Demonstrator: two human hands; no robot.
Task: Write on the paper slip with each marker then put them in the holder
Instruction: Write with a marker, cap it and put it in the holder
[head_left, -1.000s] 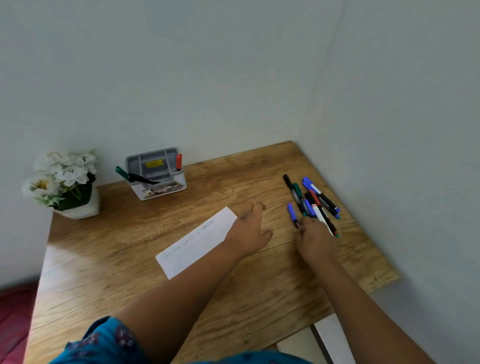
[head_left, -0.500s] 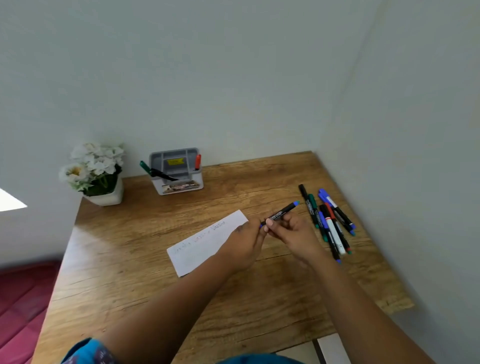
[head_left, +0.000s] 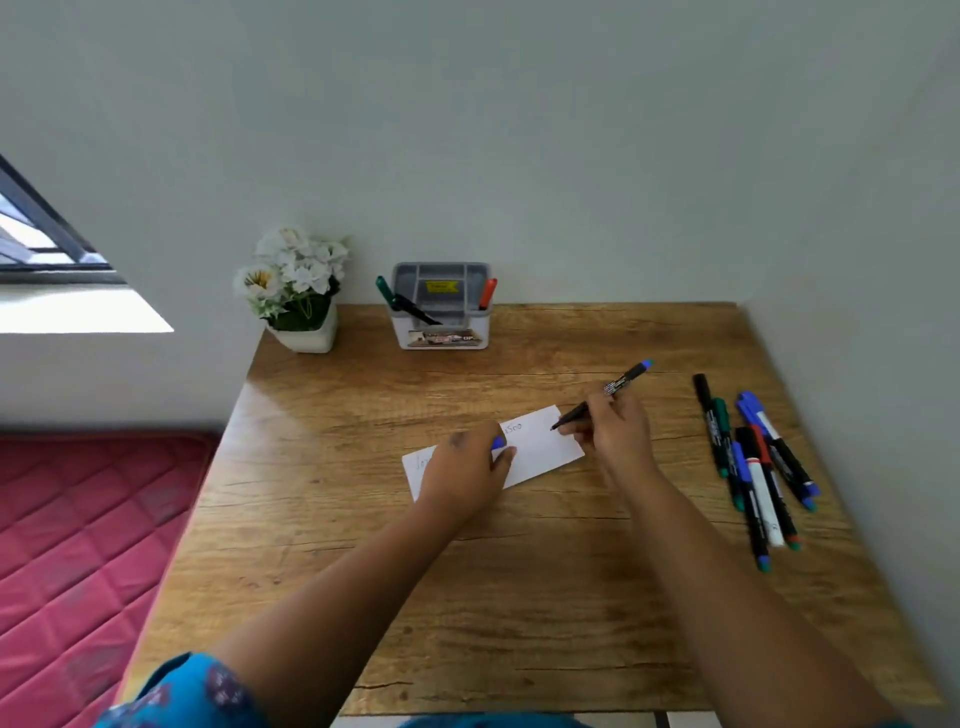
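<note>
Head view: a wooden table (head_left: 519, 597) with a white rectangular paper slip (head_left: 540, 449) near its middle, the slip's long axis running from the near-left toward the far-right. The slip is pinned flat by the left hand (head_left: 462, 473), in whose curled fingers a small blue marker cap (head_left: 498, 442) is pinched. A black-barrelled marker with a blue end (head_left: 618, 384) is grasped in a writing grip by the right hand (head_left: 615, 431); its tip is seen at or just above the far-right end of the slip, while the barrel slants away toward the far-right corner of the table. Contact between tip and paper cannot be confirmed. Faint handwriting is visible beside the left hand. Writing with this marker is judged to be the step in hand. The grey and white plastic holder (head_left: 441, 332), already containing a green marker (head_left: 385, 292) and a red marker (head_left: 487, 293), stands at the far edge, beyond both hands. A cluster of remaining markers (head_left: 753, 467) lies along the right edge, nearer the right hand. A white pot of flowers (head_left: 296, 291) occupies the far-left corner.
</note>
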